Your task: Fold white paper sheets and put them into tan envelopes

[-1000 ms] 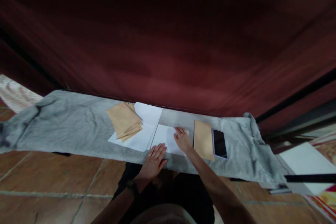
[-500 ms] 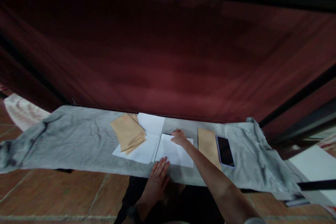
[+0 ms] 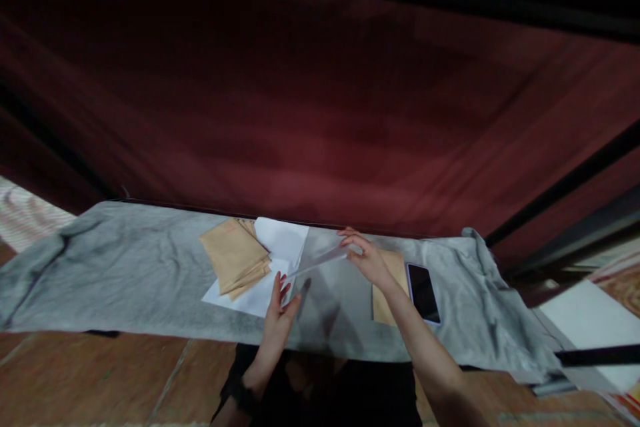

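A folded sheet of white paper (image 3: 317, 259) is held up above the grey cloth, seen nearly edge-on as a thin slanting strip. My right hand (image 3: 367, 260) has its fingers and thumb around the right end of the sheet. At the lower left end is my left hand (image 3: 281, 313), its fingertips against the paper and its thumb held somewhat apart. Left of the hands, a fanned stack of brown paper envelopes (image 3: 234, 255) lies over white sheets (image 3: 283, 237). A single brown envelope (image 3: 384, 307) lies partly under my right forearm.
Grey cloth (image 3: 150, 267) covers the narrow work surface. A phone (image 3: 424, 293) with a dark screen lies right of the single envelope. Behind rises a dark red panel (image 3: 320, 133). A white board (image 3: 595, 320) stands at the far right, beside a dark bar.
The folded paper, flat on the cloth before, has been lifted and tilted. My left hand has moved up and left to the paper's end; my right hand has moved right.
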A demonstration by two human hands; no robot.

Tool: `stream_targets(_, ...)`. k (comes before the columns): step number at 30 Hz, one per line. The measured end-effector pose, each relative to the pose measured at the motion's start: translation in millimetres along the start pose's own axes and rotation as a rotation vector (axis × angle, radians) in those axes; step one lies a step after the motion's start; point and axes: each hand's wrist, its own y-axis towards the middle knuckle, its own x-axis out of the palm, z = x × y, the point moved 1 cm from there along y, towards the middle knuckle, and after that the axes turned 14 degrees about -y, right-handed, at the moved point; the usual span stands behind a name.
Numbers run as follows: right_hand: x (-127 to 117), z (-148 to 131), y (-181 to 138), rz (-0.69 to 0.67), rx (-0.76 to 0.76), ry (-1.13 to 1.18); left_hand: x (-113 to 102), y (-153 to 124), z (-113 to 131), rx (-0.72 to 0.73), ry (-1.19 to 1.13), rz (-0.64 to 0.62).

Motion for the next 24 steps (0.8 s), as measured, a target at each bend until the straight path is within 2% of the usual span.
stream_targets(3, 10, 17, -50, 0.003, 0.149, 0.054, 2, -2, 0, 0.065, 0.068, -0.104)
stream_targets(6, 27, 41, -106, 0.008, 0.280, 0.045, -1, -12, -8, 0.151, 0.231, -0.244)
stream_targets(9, 42, 59, -154, -0.002, 0.325, -0.027, -7, -21, -18, 0.237, 0.412, -0.352)
stream_targets(12, 53, 69, -187, 0.033, 0.332, -0.128, -14, -27, -23, 0.284, 0.549, -0.465)
stream_targets(18, 62, 72, -211, 0.039, 0.258, -0.304, -16, -33, -21, 0.381, 0.825, -0.669)
stream_targets(24, 65, 70, -215, 0.009, 0.180, -0.387, -18, -38, -18, 0.415, 0.954, -0.747)
